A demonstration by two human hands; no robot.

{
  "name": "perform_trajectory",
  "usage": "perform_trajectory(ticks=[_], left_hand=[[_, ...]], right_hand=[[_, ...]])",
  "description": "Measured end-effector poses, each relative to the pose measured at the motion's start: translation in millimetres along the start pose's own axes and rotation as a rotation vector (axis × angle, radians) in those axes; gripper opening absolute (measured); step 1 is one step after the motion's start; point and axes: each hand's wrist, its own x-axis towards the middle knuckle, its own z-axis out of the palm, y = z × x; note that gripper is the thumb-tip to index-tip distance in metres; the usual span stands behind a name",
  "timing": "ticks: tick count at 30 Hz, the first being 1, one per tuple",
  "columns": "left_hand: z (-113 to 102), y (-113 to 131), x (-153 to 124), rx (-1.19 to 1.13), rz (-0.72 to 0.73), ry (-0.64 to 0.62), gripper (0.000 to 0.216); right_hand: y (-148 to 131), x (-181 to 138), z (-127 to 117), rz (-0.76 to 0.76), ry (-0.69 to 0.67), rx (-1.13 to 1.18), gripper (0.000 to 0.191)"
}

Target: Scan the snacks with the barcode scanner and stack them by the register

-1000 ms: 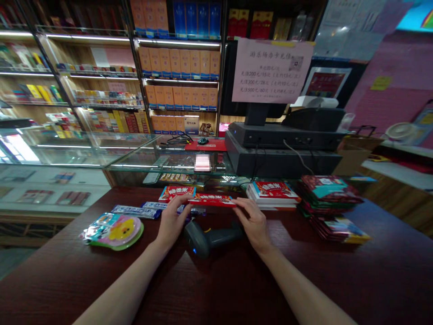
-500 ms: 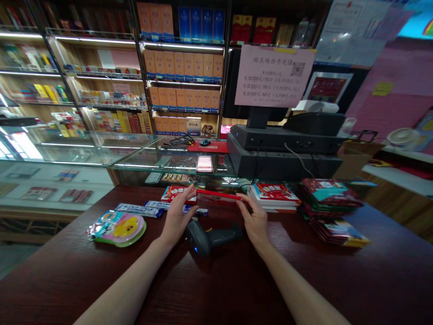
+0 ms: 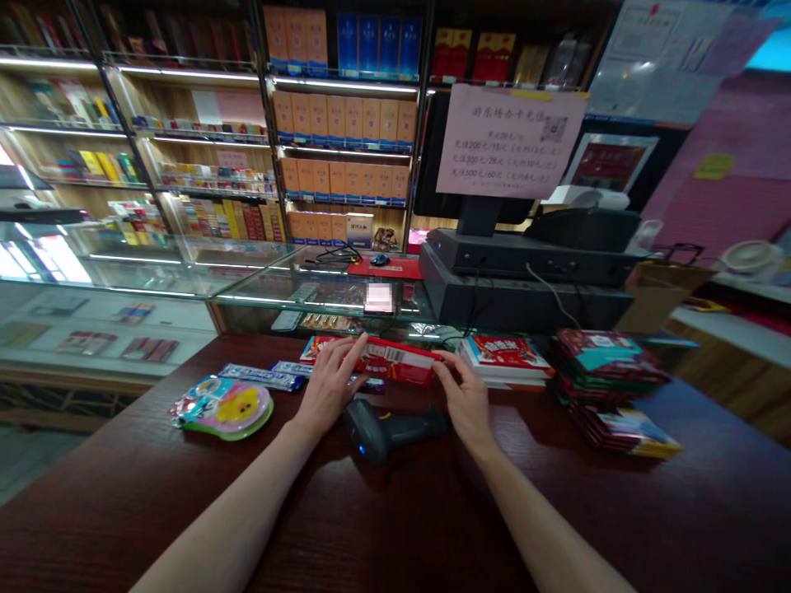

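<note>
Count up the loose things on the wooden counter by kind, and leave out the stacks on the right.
Red packets: 2, the held red packet between left hand and right hand, and the flat red packet
Blue strip packets: 2
Round duck packet: 1
Barcode scanner: 1
Total: 6

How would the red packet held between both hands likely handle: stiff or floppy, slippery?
The red packet spans from left hand to right hand without sagging, so it is probably fairly stiff and light. Its wrapper looks glossy, so perhaps slippery. Flat and long, it seems unlikely to roll.
</note>
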Motion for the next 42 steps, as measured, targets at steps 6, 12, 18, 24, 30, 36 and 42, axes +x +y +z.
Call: perform_trajectory(ticks=[6, 12, 18, 24, 30, 36, 42], left_hand=[[-2, 2, -1, 0.058, -0.019, -0.049, 0.092], [-6, 0, 0, 0.105, -0.054, -0.067, 0.086], [-8, -6, -3, 0.168, -0.116, -0.041, 0.083], [-11, -10, -4, 0.186, -0.146, -0.027, 0.082], [-16, -18, -6, 0.204, -0.195, -0.023, 0.078], [-22, -23, -7, 0.249, -0.256, -0.014, 0.077], [-25, -25, -7, 0.265, -0.298, -0.012, 0.075]], right_hand=[[0, 0, 0, 0.021, -0.045, -0.006, 0.033], [0, -1, 0, 0.046, -0.09, -0.006, 0.038], [6, -4, 1, 0.04, -0.158, 0.024, 0.051], [12, -9, -6, -0.066, -0.288, -0.072, 0.052], [1, -15, -22, -0.165, -0.728, -0.227, 0.074], [-11, -15, -24, -0.217, -0.885, -0.407, 0.098], [-15, -21, -17, -0.334, -0.916, -0.482, 0.084]])
